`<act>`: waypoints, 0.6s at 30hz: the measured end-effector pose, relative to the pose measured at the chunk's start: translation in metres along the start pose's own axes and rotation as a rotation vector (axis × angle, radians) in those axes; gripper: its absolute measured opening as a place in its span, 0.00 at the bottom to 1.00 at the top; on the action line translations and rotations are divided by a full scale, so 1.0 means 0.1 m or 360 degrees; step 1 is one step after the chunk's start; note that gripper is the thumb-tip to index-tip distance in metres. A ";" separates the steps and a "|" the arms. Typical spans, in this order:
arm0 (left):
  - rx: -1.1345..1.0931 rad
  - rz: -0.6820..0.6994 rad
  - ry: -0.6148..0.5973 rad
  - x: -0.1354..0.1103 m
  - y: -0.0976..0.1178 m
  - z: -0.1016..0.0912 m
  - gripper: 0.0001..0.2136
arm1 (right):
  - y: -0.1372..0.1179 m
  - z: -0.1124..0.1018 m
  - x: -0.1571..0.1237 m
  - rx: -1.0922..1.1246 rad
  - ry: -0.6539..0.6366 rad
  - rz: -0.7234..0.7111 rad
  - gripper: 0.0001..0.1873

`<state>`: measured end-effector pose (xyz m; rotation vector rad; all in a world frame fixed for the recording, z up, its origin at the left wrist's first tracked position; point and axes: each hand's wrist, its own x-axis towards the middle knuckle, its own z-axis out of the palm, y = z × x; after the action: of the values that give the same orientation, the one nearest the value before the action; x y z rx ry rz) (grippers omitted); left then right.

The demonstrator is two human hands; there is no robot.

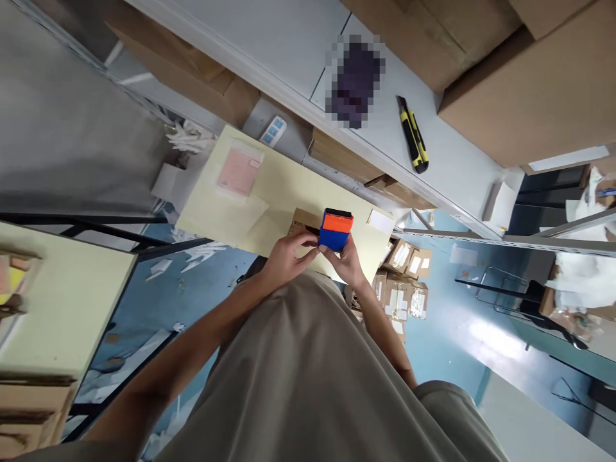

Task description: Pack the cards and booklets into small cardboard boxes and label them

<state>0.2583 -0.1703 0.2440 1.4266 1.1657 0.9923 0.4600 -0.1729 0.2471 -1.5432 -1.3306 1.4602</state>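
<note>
Head view, looking down on a blue case (333,241) held above the near edge of a pale yellow table (283,192), close in front of a grey-brown shirt (308,366). Topped by an orange section (337,222) and, at the upper edge, a black strip (339,212); cannot tell whether separate contents or parts of one body. Just behind and to the left, on the table, a small cardboard box (304,217), partly hidden by the fingers; too covered to tell what is inside. At far left, on another table (77,276), an open carton (33,269) with something yellow (17,279) in it, cut off by the view's edge. On the floor to the right, a cluster of taped boxes (404,292) with white labels. On the grey shelf (385,147) beyond, large cartons (529,96) and a yellow-and-black utility knife (412,135), well apart from the hands.

Left hand (287,256) at the lower left of the case, with thumb and forefinger drawn close together at its edge; cannot tell whether pinching it. Right hand (347,260) curled around the lower right, clasping the case, with thumb at the near face and other fingers mostly hidden. Both forearms angled inward, with fingertips near each other.
</note>
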 end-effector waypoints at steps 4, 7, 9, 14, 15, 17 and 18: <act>-0.0254 -0.0212 -0.0045 0.08 -0.13 -0.31 0.14 | -0.04 0.06 -0.04 -0.0100 -0.0086 0.0098 0.35; -0.0535 -0.0358 -0.0152 0.23 -0.25 -0.57 0.25 | -0.12 0.06 -0.07 -0.0191 -0.0178 0.0144 0.32; -0.0611 -0.0377 -0.0225 0.31 -0.29 -0.70 0.31 | -0.20 0.05 -0.09 -0.0290 -0.0223 0.0147 0.29; -0.0637 -0.0368 -0.0282 0.42 -0.32 -0.83 0.32 | -0.46 0.05 -0.09 -0.0605 -0.0305 0.0124 0.25; -0.0655 -0.0368 -0.0295 0.42 -0.34 -0.83 0.31 | -0.50 0.05 -0.09 -0.0663 -0.0318 0.0126 0.24; -0.0704 -0.0379 -0.0342 0.43 -0.39 -0.85 0.31 | -0.58 0.08 -0.09 -0.0764 -0.0347 0.0138 0.22; -0.0732 -0.0386 -0.0368 0.43 -0.42 -0.85 0.30 | -0.61 0.09 -0.09 -0.0807 -0.0363 0.0146 0.21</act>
<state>0.1775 -0.1103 0.2165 0.9770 0.8475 0.8319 0.4376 -0.1653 0.3046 -1.8047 -1.8986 1.4585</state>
